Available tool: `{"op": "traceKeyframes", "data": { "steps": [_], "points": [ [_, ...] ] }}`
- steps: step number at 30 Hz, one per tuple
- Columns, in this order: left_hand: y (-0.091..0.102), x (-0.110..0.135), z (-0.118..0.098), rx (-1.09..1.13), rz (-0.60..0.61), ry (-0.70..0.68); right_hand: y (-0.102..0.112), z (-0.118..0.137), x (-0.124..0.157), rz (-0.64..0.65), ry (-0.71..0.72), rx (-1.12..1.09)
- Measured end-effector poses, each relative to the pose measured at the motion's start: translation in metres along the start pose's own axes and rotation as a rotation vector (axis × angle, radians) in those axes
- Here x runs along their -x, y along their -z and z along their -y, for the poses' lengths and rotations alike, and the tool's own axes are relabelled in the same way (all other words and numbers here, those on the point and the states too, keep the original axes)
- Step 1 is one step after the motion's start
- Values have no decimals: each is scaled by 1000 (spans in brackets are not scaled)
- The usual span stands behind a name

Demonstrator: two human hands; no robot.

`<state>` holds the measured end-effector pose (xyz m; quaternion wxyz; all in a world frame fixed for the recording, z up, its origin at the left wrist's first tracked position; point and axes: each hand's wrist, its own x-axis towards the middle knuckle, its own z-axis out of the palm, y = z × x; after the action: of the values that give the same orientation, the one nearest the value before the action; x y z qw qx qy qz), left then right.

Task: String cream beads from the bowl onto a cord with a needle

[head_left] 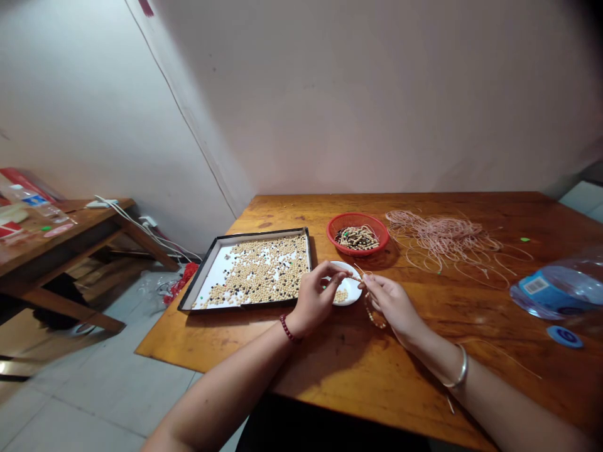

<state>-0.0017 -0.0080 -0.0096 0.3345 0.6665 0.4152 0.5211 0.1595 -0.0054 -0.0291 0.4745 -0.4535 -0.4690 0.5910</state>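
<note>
My left hand [316, 295] hovers over a small white dish [349, 294] of beads, its fingertips pinched together on something too small to make out. My right hand [391, 302] is just right of the dish, fingers closed on a thin cord with a strand of beads [375, 319] hanging below it. The two hands nearly meet above the dish. A black-rimmed tray [214, 258] with several tan and dark beads on a white base lies to the left.
A red basket [358, 221] of finished bead strands stands behind the dish. A heap of pink cords [443, 238] spreads at the back right. A plastic water bottle [560, 290] lies at the right edge with its blue cap [564, 336]. A side table [61, 238] stands at the left.
</note>
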Motion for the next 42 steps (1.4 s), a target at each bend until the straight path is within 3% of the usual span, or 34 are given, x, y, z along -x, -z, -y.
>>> {"op": "traceKeyframes", "data": {
  "steps": [11, 17, 23, 35, 42],
  "points": [
    [1, -2, -1, -29, -50, 17, 3, -3, -1, 69, 21, 29],
    [0, 0, 1, 13, -88, -25, 0, 0, 1, 55, -7, 0],
    [1, 2, -4, -109, -92, -90, -1, 1, 3, 8, -44, -73],
    [1, 3, -2, -99, -35, -106, 0, -1, 2, 24, -6, -50],
    [-1, 0, -3, -73, -14, -41, 1, -2, 1, 71, 6, -11]
  ]
}}
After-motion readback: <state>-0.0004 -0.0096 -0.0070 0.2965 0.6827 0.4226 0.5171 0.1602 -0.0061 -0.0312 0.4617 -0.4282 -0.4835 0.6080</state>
